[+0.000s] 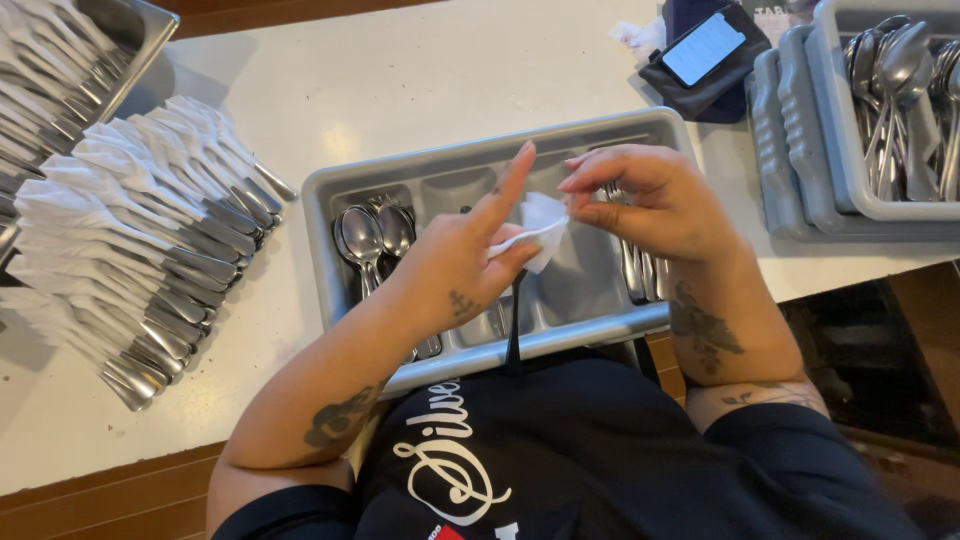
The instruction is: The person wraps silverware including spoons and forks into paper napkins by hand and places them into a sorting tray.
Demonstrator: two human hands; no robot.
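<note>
My left hand (462, 262) and my right hand (650, 200) are together above a grey cutlery tray (440, 170). Between them is a white paper napkin (540, 226). The left hand grips its lower part between thumb and fingers, index finger raised. The right hand pinches its upper edge. A dark slim utensil handle (514, 325) hangs down from under the napkin. Spoons (372, 238) lie in the tray's left compartment, and more cutlery (635, 270) in its right one.
A row of napkin-wrapped cutlery bundles (150, 240) lies on the white counter at the left. A metal pan of cutlery (60, 60) sits far left. Stacked grey bins with spoons (890, 110) stand at the right. A phone on a dark pouch (705, 50) lies behind.
</note>
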